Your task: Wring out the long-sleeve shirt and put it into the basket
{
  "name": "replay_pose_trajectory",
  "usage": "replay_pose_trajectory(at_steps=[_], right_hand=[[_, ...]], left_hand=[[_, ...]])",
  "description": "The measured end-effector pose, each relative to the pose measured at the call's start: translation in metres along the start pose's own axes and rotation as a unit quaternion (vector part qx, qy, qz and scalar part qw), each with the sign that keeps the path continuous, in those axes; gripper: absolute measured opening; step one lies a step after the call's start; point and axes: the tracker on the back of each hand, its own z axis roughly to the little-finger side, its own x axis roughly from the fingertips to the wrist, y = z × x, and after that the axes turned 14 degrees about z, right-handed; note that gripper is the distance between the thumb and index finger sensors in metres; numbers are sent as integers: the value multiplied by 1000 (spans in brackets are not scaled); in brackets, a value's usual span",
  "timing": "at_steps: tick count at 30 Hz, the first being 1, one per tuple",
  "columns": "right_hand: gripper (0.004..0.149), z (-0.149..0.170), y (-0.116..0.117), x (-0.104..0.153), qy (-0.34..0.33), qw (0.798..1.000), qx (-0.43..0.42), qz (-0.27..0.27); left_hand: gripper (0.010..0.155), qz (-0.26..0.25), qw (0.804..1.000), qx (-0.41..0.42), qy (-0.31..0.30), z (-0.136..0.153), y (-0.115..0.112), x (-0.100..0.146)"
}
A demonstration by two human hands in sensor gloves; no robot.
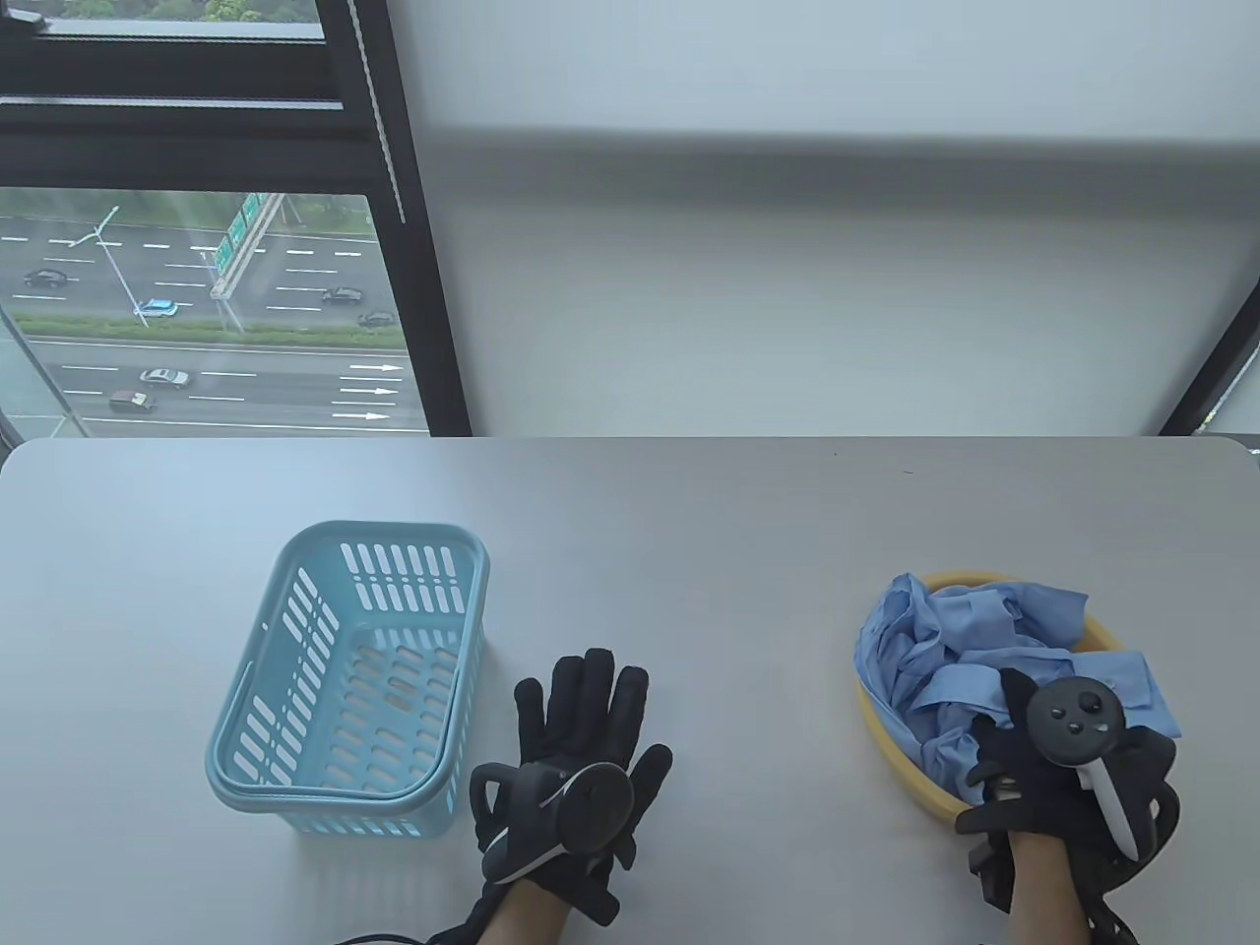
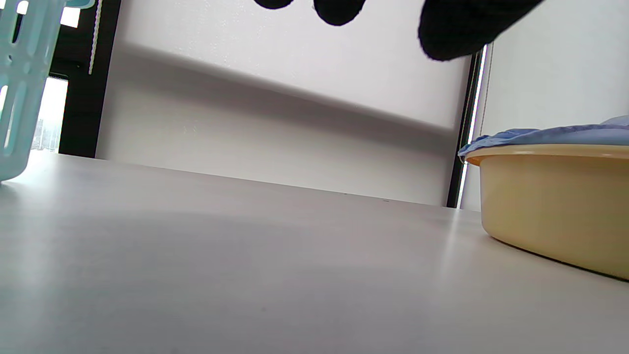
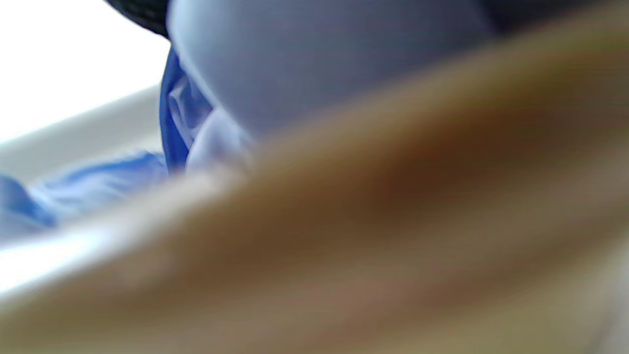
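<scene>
A crumpled blue long-sleeve shirt (image 1: 984, 640) fills a yellow basin (image 1: 883, 733) at the table's right. My right hand (image 1: 1019, 733) lies on the shirt's near side with one finger stretched over the cloth. The tracker hides the other fingers, so any grip is unclear. The right wrist view is blurred and shows only the shirt (image 3: 182, 113) behind the basin rim (image 3: 393, 221). The light blue slotted basket (image 1: 345, 679) stands empty at the left. My left hand (image 1: 591, 709) lies flat on the table to the basket's right, fingers straight and holding nothing.
The grey table (image 1: 689, 551) runs back to a white wall and a dark-framed window. In the left wrist view the basket (image 2: 19, 73) is at the far left, the basin (image 2: 555, 196) with the shirt (image 2: 540, 135) at the right, and bare tabletop lies between.
</scene>
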Motion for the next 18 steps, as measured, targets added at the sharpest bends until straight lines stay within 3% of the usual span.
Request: replay_pose_trajectory(at_steps=[5,7,9,12,14,18], right_hand=[[54,21,-15,-1,20,979,-205,13],[54,30,-15,-3,30,953,-300,-14],[54,35,-15,-4,28,915,-398,-58],[54,32,-15,-3,2,871,-483,-90],[54,25,-19,-1,-29,852,-512,-104],[54,5,-32,6,-84,834,-537,-89]], left_hand=[[77,-2,1000,2,1,1,0,0],[77,-3,1000,2,0,0,0,0],[77,-1,1000,3,-2,0,0,0],[77,-1,1000,3,-2,0,0,0],[77,-2,1000,5,-3,1,0,0],[77,-3,1000,9,-4,1,0,0]])
